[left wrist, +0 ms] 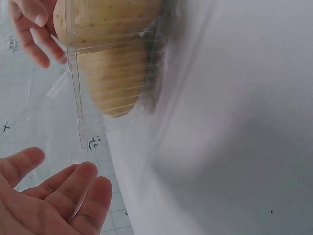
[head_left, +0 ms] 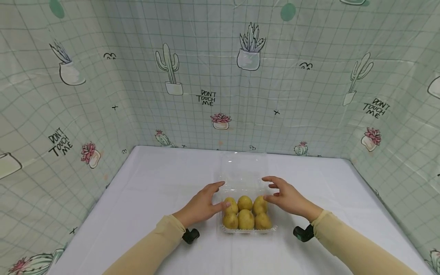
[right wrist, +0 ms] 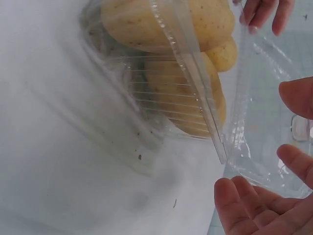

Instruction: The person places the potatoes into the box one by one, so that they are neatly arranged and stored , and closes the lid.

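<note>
Several yellow potatoes lie in two rows in a clear plastic clamshell box. Its clear lid is folded back, away from the person. My left hand is at the box's left side, thumb by the potatoes and fingers reaching toward the lid's hinge side. On the other side my right hand has its fingers spread near the lid and its thumb by the far right potato. In the wrist views the left fingers and right fingers are relaxed, with nothing gripped; whether they touch the plastic I cannot tell.
A white cloth covers the table under the box. Patterned fabric walls with cactus drawings stand behind and at both sides. Dark devices, one at the left wrist and one at the right wrist, stick out below the sleeves.
</note>
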{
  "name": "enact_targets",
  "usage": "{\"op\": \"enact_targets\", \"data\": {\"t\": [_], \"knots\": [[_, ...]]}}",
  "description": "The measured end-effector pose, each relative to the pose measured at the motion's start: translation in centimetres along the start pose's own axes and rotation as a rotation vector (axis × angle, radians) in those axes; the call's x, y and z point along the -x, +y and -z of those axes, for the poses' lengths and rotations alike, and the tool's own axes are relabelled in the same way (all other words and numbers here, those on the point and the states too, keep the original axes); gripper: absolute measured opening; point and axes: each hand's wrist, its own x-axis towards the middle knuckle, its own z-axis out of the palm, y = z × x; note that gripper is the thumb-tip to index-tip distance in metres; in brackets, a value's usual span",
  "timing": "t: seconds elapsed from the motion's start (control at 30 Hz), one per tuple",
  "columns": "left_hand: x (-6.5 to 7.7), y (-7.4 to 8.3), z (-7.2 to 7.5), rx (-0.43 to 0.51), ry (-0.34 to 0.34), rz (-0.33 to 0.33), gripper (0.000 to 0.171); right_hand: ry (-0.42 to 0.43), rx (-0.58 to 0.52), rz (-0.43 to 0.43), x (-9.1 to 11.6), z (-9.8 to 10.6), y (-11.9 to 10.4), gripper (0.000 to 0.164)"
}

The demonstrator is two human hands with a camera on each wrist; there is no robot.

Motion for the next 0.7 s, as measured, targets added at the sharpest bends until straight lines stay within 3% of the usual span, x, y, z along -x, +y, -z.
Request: {"op": "enact_targets", "data": {"t": [0.43,0.7], "knots": [[0.1,0.3,0.4,0.005,0.015,-0.013,0.075,0.067,-0.042,0.117,0.4,1.0,-0.4,0.047],[0.2,1.3,1.1,-0.013,0.069,-0.053,0.074,0.08,-0.035,0.169,1.3,1.6,-1.6,0.048]]}}
